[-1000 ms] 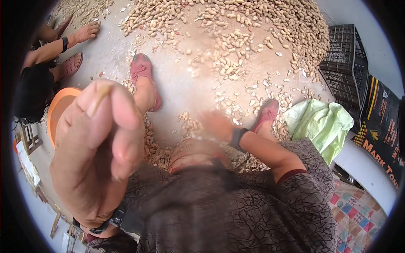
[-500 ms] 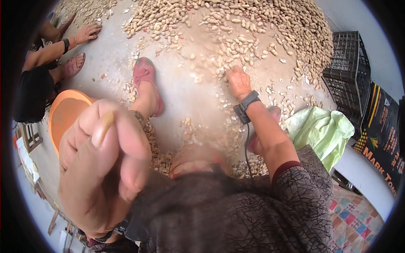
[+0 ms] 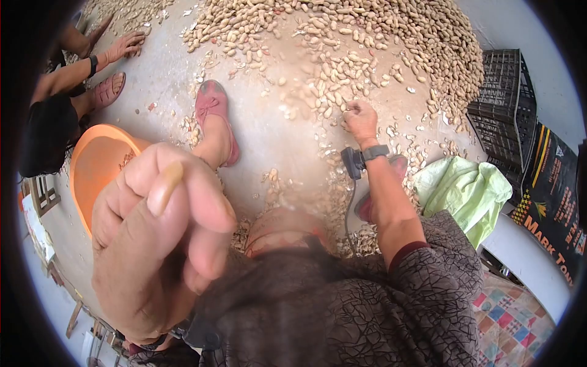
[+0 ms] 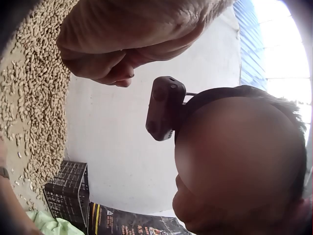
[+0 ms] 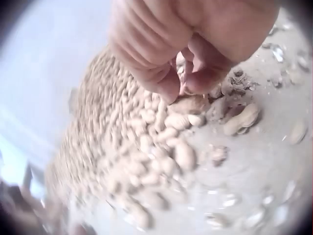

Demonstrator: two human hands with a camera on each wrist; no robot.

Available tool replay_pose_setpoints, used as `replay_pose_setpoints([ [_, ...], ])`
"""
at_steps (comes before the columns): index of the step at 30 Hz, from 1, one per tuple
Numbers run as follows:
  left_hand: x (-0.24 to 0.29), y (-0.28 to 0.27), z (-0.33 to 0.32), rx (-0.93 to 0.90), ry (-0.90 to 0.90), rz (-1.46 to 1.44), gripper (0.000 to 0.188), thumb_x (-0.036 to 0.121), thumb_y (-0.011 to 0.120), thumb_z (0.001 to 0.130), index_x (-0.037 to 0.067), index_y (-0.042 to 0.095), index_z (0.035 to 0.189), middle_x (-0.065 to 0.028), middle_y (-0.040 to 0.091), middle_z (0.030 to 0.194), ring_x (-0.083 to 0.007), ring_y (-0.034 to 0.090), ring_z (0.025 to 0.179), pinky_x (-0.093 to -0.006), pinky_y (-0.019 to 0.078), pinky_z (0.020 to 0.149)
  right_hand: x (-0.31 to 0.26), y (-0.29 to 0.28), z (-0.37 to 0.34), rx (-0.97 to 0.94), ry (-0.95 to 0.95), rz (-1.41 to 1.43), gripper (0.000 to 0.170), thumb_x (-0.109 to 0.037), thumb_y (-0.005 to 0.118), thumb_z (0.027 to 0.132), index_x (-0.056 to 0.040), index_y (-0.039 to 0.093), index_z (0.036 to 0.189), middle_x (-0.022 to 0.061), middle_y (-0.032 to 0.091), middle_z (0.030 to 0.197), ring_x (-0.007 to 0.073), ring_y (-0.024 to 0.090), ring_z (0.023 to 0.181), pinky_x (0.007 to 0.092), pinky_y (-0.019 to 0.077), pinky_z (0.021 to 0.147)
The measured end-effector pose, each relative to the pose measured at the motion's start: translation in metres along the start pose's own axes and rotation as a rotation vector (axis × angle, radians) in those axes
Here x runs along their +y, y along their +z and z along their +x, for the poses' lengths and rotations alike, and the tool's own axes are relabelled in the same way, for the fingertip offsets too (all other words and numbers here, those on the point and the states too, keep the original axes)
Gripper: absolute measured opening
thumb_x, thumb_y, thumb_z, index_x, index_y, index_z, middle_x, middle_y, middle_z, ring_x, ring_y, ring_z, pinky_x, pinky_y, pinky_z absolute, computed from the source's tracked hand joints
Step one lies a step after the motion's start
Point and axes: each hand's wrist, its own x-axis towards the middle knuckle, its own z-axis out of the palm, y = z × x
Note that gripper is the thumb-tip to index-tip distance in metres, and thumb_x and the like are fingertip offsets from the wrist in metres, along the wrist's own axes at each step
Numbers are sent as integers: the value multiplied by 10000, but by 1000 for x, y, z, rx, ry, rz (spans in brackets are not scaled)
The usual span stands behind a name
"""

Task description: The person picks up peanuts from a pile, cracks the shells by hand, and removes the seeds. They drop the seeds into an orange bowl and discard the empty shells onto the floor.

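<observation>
The right hand (image 3: 362, 122) pinches a peanut (image 5: 190, 105) at the near edge of the pile (image 3: 391, 37), directly under its close-set fingertips (image 5: 167, 88), long axis seemingly running from one tip toward the other; the curled left hand (image 3: 156, 244) is well apart, any contents hidden.

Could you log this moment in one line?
right hand: apparently pinching a peanut | left hand: raised, curled | orange basin: partly hidden

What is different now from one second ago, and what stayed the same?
The right hand reached forward to the loose peanuts; whether it grips one is unclear. The left hand shifted slightly rightward in the head view, its fingers curled as before. The orange bowl, green sack and black crate stayed put.
</observation>
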Motion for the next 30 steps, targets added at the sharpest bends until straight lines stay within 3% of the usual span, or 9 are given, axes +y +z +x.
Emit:
replay_pose_setpoints([
  [2,-2,1,0,31,38,-45,223,183,497,898,11,437,769,-25,418,520,-46,311,353,-158,275,315,5,-8,-3,-29,496,1022,241,-2,557,733,1,596,970,189,588,1038,239,583,800,282,474,588],
  [6,0,4,1,6,27,-32,232,189,502,899,10,438,766,-28,419,523,-46,312,355,-158,269,311,17,-20,-16,-33,464,2130,226,-4,531,775,42,560,994,217,578,1043,224,586,873,247,463,576],
  [10,-1,2,3,-62,26,-35,231,183,517,892,6,438,768,-31,420,521,-44,314,357,-158,267,308,12,-16,-17,104,616,2092,180,-40,516,817,33,553,977,191,594,1017,201,584,803,252,462,564],
  [13,-1,4,4,-38,26,-25,237,185,525,888,4,435,765,-30,422,518,-42,320,359,-159,268,309,13,-12,-3,-127,681,1832,143,-98,509,847,3,568,929,151,620,960,182,584,734,249,462,555],
  [17,1,6,3,-17,16,-18,250,190,532,885,7,426,751,-27,425,514,-42,327,353,-164,271,307,-4,-4,18,-133,525,836,107,-138,554,801,-51,587,855,87,624,724,230,608,695,304,490,609],
  [19,0,8,4,-20,35,-5,250,188,533,885,9,425,749,-25,425,513,-42,326,348,-165,270,306,-15,4,27,-28,78,-50,146,-120,546,752,-25,581,858,188,634,786,313,622,714,388,483,663],
  [23,6,13,5,34,33,28,249,188,540,882,12,426,748,-21,421,507,-40,329,340,-166,265,303,-32,18,35,-144,-57,-403,209,-110,535,698,-29,583,885,220,627,795,345,625,771,422,471,718],
  [28,1,2,1,19,79,55,243,191,540,885,14,431,759,-18,426,509,-36,335,343,-165,264,301,-8,2,41,-207,160,58,201,-131,535,724,5,571,867,216,628,767,329,622,722,403,485,666],
  [30,0,2,0,3,99,64,240,191,540,886,14,433,764,-18,429,512,-35,334,344,-164,264,300,24,-11,31,-524,572,1553,199,-166,525,751,-5,572,859,178,636,817,297,617,720,363,497,611],
])
